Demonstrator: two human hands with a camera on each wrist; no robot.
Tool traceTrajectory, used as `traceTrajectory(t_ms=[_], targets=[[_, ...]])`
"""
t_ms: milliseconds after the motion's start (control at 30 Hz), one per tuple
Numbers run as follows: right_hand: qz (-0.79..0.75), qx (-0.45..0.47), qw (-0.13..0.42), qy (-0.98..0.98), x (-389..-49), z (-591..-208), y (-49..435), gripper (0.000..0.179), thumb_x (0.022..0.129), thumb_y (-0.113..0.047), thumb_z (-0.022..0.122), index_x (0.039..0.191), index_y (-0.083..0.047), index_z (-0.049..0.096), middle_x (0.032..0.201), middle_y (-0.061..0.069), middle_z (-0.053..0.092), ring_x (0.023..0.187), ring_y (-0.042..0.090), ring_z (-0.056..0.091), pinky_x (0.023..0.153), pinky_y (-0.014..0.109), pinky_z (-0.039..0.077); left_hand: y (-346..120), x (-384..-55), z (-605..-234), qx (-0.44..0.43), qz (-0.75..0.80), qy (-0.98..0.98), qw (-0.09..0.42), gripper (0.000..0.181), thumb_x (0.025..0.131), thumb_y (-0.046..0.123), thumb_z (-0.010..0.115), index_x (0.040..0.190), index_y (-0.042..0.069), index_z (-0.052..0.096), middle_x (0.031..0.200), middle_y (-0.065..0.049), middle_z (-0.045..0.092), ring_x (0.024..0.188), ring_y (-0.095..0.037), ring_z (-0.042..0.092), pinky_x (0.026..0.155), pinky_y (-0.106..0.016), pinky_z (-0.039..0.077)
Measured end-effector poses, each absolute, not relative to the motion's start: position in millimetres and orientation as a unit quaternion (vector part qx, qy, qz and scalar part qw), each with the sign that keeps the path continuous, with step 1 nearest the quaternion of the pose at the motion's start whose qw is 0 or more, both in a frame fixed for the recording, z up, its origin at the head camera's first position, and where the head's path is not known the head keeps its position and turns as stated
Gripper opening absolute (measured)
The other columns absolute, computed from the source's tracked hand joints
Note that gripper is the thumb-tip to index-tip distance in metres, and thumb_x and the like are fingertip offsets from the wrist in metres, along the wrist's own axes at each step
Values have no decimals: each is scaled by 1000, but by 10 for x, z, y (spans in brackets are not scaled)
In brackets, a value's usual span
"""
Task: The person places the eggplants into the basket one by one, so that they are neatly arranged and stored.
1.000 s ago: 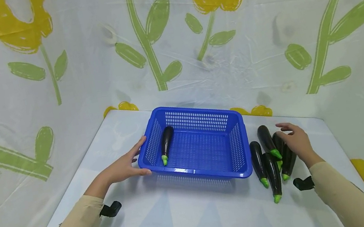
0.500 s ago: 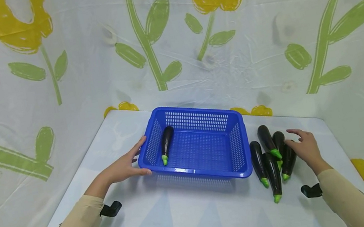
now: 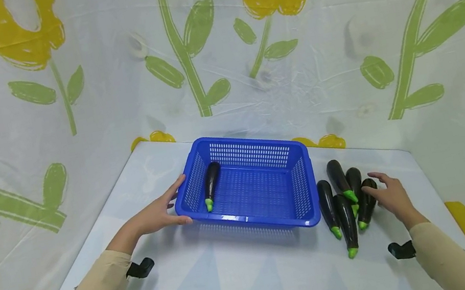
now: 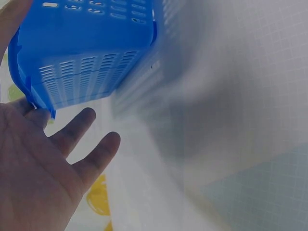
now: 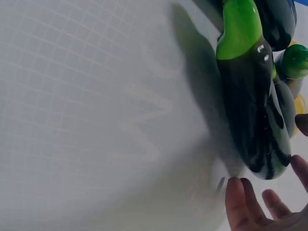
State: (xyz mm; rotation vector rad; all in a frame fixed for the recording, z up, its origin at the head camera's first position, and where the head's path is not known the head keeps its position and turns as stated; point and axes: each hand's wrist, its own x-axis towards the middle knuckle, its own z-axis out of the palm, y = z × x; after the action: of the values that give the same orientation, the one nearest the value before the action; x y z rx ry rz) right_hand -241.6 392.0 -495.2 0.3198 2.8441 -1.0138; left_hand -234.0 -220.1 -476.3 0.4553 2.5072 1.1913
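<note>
My left hand (image 3: 154,217) rests at the left end of a blue plastic basket (image 3: 250,219), thumb along the near rim and fingers spread at the side. In the left wrist view, some fingertips touch the rim while two fingers stick out free. Inside the basket lies one eggplant (image 3: 212,185). Several more eggplants with green stem ends form a pile right of it. My right hand (image 3: 395,196) is at the rounded end of the rightmost eggplant (image 5: 250,106), its thumb overlapping that end in the head view and fingertips spread just beyond it.
The pile's left eggplant (image 3: 328,208) lies close beside the basket's right wall. A white tabletop (image 3: 239,289) with pale blue triangles carries everything. Behind it hangs a flowered sheet (image 3: 320,88) along the table's back edge.
My right hand has drawn back rightward and toward me from above the pile, then come in at the rightmost eggplant's rounded end. My left hand and the basket keep their places.
</note>
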Motion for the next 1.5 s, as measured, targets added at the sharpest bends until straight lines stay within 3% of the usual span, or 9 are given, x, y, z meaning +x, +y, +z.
traceTrajectory(t_ms=[200, 400, 600, 900, 1500], targets=[[-353, 103, 71, 927, -2382, -4976, 3912, 74, 91, -47, 52, 146, -6, 24, 143, 37, 14, 124, 54, 28, 93, 58, 41, -2202, -2352, -4780, 162, 419, 878, 164, 107, 73, 41, 77, 146, 45, -2, 156, -7, 5, 137, -41, 21, 102, -62, 29], [-375, 79, 55, 922, -2364, -5005, 3894, 67, 92, -36, 55, 144, -5, 28, 143, 34, 21, 118, 48, 41, 85, 47, 50, -2215, -2359, -4792, 165, 416, 880, 161, 107, 74, 39, 76, 146, 43, -3, 156, -9, 6, 136, -42, 22, 101, -63, 29], [-376, 76, 46, 922, -2355, -5022, 3890, 65, 92, -34, 56, 144, -5, 30, 142, 32, 25, 117, 45, 44, 84, 43, 51, -2217, -2349, -4786, 159, 418, 880, 160, 107, 73, 43, 76, 146, 44, -3, 156, -9, 6, 136, -42, 22, 101, -62, 29], [-378, 66, 13, 923, -2342, -5060, 3883, 56, 92, -35, 56, 137, -4, 41, 139, 31, 31, 107, 39, 53, 66, 19, 51, -2220, -2357, -4820, 163, 419, 879, 160, 106, 75, 39, 76, 146, 44, -4, 156, -8, 5, 136, -42, 22, 101, -62, 29], [-374, 85, 8, 923, -2326, -5000, 3846, 55, 93, -35, 54, 136, -4, 42, 138, 30, 36, 116, 47, 46, 74, 36, 51, -2216, -2339, -4779, 164, 420, 879, 157, 107, 75, 38, 77, 146, 44, -3, 156, -6, 6, 136, -40, 22, 102, -61, 28]])
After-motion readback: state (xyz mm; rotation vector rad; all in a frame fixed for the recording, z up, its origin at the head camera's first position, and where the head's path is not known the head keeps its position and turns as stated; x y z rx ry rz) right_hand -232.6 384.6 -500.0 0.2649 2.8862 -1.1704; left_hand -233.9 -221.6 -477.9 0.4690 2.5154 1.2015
